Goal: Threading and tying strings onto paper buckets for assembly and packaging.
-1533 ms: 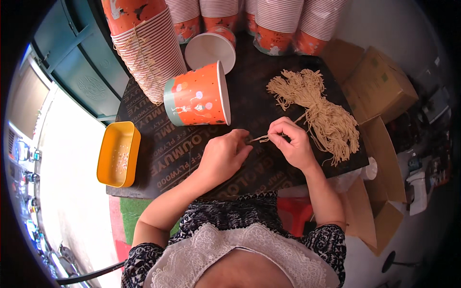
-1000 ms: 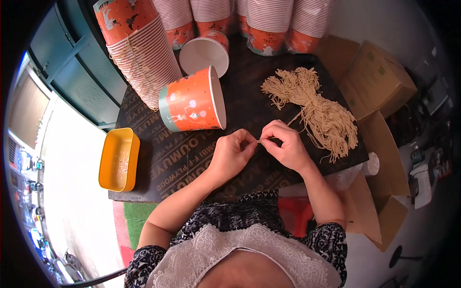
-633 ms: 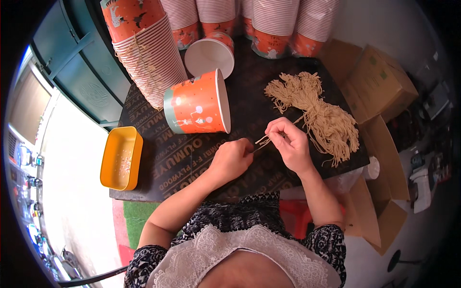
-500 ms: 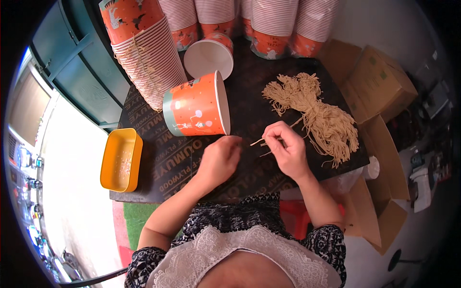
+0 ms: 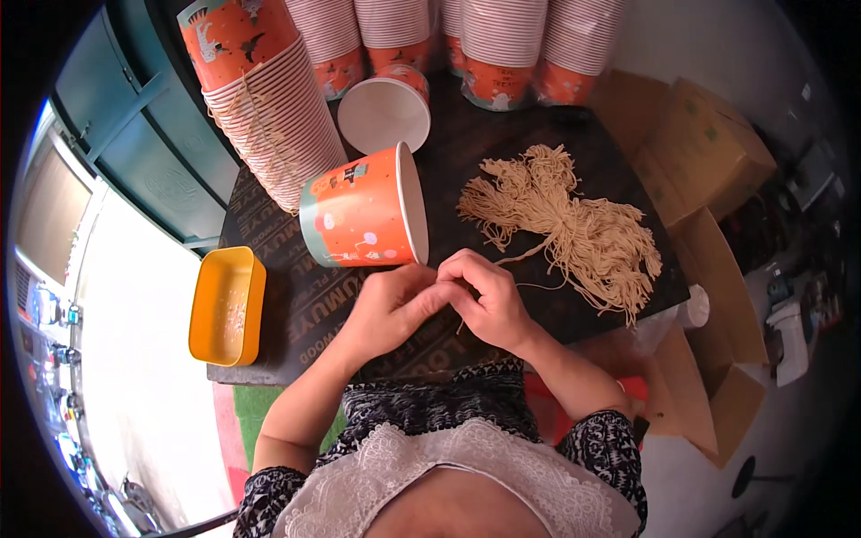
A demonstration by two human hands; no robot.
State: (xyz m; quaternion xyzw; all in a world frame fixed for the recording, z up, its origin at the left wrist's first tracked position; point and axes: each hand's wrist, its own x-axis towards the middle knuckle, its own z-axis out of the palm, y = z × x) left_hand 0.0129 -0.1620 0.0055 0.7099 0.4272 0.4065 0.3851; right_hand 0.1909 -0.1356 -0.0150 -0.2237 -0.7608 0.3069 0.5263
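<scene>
A thin tan string (image 5: 523, 256), seemingly light, soft, limp and best pinched near its end, is clamped in the right hand (image 5: 489, 300), trailing toward a bundle (image 5: 592, 240) at two o'clock, while the left hand (image 5: 387, 309) is set against it, its grip hidden.

The paper bucket (image 5: 363, 215) looks smooth, the string bundle (image 5: 578, 231) rough.
</scene>
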